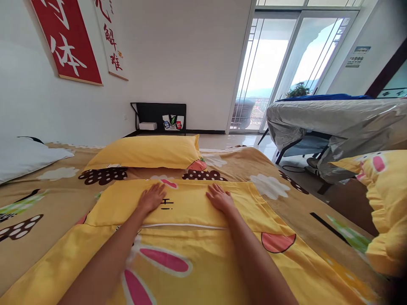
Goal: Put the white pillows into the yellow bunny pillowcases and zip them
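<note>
Left hand (pixel 151 198): I have it flat and open, palm down on the folded yellow quilt cover (pixel 190 207), fingers spread wide toward the pillow; it grips nothing, only presses.
Right hand (pixel 219 198): likewise flat, fingers splayed, resting on the same fold a little apart from the left; nothing is held in it.
Reason for the pose: both palms lie on the top fold, which I judge keeps the doubled layer pressed flat against the layer beneath, so that the fold holds its line.
Yellow quilt cover, position: it lies on the bed (pixel 41 220), in the middle, running from the near edge of the view up to just short of the yellow pillow (pixel 149 151).
Yellow quilt cover, appearance: bright yellow cloth printed with pink rabbit ears and an orange half-round shape; a white zip line (pixel 184 226) crosses it just below my wrists, marking the edge of the folded-over part.
Bed: covered by a tan sheet printed with white clouds and brown spotted mushrooms, visible on both sides of the cover.
White pillow (pixel 25 156): at the far left, well apart from my hands.
Second yellow bundle (pixel 383 203): ruffled, at the right edge, apart from the bed.
Covered desk (pixel 333 118): wrapped in grey plastic sheeting, standing near the balcony door (pixel 280 63).
</note>
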### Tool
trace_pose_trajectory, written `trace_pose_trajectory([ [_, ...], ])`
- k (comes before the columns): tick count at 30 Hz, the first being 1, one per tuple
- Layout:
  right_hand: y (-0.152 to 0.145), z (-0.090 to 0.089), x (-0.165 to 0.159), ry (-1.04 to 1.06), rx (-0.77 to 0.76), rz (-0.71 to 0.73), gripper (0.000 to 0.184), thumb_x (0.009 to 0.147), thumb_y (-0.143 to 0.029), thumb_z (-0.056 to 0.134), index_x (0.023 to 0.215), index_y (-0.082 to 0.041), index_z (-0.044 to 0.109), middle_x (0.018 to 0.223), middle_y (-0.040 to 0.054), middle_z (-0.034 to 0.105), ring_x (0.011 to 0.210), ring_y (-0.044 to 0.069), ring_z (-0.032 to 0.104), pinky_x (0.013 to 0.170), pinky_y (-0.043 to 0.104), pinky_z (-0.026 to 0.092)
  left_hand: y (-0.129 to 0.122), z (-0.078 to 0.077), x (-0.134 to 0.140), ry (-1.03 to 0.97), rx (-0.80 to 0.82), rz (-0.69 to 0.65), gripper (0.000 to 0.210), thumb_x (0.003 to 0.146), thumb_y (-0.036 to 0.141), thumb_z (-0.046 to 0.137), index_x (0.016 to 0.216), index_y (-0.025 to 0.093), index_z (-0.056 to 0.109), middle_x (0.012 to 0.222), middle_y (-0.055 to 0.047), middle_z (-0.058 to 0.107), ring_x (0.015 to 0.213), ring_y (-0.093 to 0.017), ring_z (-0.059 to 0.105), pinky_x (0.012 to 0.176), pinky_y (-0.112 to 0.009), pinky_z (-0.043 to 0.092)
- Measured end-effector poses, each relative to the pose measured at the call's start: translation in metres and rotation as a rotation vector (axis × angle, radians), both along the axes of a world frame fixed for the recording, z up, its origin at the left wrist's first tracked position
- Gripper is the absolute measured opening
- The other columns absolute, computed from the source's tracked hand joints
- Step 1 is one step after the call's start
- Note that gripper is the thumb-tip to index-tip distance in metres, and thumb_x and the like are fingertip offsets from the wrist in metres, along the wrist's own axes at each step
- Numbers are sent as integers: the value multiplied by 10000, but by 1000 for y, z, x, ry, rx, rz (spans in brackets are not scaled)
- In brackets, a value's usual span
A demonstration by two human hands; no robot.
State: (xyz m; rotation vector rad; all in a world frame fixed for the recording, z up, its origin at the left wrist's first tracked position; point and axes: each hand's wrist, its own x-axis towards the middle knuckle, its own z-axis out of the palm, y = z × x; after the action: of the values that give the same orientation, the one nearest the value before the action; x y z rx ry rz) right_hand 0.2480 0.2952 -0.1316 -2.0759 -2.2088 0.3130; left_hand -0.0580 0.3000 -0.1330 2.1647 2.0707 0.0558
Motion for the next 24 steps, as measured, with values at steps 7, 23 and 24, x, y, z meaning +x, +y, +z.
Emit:
trace_pose_trajectory([
  [7,-32,14,116,-55,-58,-267,574,961,-395,241,1464,-144,358,1542,147,261,1442,271,190,1127,554,135,-40,23,-134,96,11,315,629,923,429,215,1449,131,389,1533,-155,271,1428,-301,236,1120,-605,142],
  [23,-50,-18,88,-93,36,-99,617,956,-529,209,1510,-259,251,1573,12,200,1451,191,164,1151,428,172,-79,6,-122,100,22,249,643,935,463,208,1512,183,251,1579,-83,154,1459,-256,142,1144,-535,152],
  [24,-50,-23,114,-100,41,-113,630,953,-510,203,1508,-217,266,1562,34,235,1445,182,189,1157,397,171,-86,5,-154,112,26,301,641,933,471,194,1513,204,246,1582,-58,150,1460,-247,138,1141,-541,158],
])
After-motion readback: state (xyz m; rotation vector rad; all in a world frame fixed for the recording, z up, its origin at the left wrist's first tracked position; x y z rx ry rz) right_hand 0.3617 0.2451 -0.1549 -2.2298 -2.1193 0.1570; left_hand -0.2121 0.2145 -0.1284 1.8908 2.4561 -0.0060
